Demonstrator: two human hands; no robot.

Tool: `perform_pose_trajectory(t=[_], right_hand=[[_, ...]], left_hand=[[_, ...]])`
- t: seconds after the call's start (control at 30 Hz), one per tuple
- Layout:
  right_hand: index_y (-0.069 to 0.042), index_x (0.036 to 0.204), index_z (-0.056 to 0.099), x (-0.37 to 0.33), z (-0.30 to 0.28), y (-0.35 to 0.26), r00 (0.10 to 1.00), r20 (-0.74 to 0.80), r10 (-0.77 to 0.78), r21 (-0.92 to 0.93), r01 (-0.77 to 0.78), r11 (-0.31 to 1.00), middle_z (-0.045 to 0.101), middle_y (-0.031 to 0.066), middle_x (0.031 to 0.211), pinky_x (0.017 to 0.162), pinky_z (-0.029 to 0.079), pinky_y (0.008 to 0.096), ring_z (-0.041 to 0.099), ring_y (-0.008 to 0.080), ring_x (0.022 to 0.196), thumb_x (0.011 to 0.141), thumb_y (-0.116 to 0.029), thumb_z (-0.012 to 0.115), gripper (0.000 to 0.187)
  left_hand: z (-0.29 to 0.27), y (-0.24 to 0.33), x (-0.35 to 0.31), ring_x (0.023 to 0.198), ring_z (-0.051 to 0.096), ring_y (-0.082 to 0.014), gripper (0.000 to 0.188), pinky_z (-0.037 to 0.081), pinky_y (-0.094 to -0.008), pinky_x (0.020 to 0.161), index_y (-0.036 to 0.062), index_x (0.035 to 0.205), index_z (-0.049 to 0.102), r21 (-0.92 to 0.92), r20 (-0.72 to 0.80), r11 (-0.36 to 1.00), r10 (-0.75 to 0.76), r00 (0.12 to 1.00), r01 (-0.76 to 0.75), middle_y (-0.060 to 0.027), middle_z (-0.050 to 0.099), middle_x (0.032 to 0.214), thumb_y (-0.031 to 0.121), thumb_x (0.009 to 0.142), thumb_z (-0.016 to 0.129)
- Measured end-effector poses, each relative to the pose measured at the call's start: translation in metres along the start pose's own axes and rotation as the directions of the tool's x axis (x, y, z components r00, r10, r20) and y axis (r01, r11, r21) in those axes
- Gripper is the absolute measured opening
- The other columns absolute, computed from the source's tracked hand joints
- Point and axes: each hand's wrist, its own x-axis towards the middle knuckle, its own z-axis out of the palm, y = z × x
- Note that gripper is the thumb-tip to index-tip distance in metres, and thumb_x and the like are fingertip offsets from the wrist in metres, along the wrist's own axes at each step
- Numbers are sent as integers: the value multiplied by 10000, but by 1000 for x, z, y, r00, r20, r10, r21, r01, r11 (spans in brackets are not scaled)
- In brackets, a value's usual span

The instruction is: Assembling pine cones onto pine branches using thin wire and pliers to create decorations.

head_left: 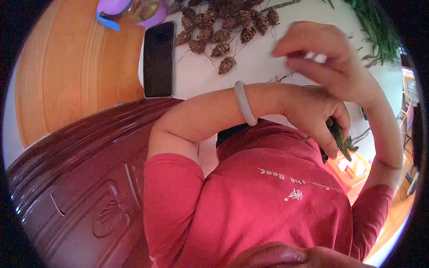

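My left hand (pixel 318 115), with a pale bangle (pixel 245 103) on its arm, is closed round a small green leafy sprig (pixel 343 142). The toothed leaves stick out below its fingers. Just above it, over the white tabletop (pixel 196 82), is my right hand (pixel 326 56), blurred by motion. Its fingers bend toward the thumb, and white shows in the gap between them. Whether anything lies in that hand, I cannot tell. A pile of brown cones (pixel 221 35) with thin stems lies left of my right hand.
A dark phone (pixel 159 60) lies at the left end of the white surface. Beyond it are purple cups (pixel 154 12) and a blue piece (pixel 108 22). Green foliage (pixel 377 29) covers the far right. An orange container (pixel 351 169) stands below my left hand.
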Motion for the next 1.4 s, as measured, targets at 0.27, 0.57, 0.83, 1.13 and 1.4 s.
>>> perform_pose_trajectory(t=[0.27,0.57,0.83,1.13,1.4], right_hand=[[-44,888,584,73,70,-22,850,526,-18,-511,333,792,572,123,714,582,476,353,586,287,705,658,-93,604,236],[-44,923,546,71,80,-18,900,434,-44,-480,272,834,574,115,709,578,473,373,584,291,664,671,-116,620,272],[-38,953,526,40,31,-2,951,308,14,-361,103,927,550,107,699,571,454,325,562,245,632,711,-147,647,291],[-112,1176,395,-85,-98,31,985,-164,45,97,-30,995,547,46,849,620,411,235,532,126,702,729,-79,632,507],[-24,1052,492,-169,-143,7,864,-486,127,170,-50,984,518,62,895,610,402,229,516,121,712,702,24,551,358]], left_hand=[[2,13,-27,599,544,-97,278,431,-237,560,36,776,636,-136,105,989,-51,993,65,-25,607,648,268,648,719],[5,40,-40,609,532,-102,244,414,-246,545,15,760,601,-148,184,986,-45,982,73,-31,582,654,206,664,718],[0,20,-17,562,526,-80,241,411,-242,516,27,747,639,-142,101,990,19,995,-4,-16,601,623,241,665,714],[-16,0,45,693,551,-129,193,432,-264,628,-10,777,592,-61,-102,998,-9,995,2,-67,599,723,143,701,681],[-14,-14,110,692,557,-145,141,443,-270,651,-25,867,591,-440,-565,895,-217,796,-68,-93,606,745,85,784,561]])
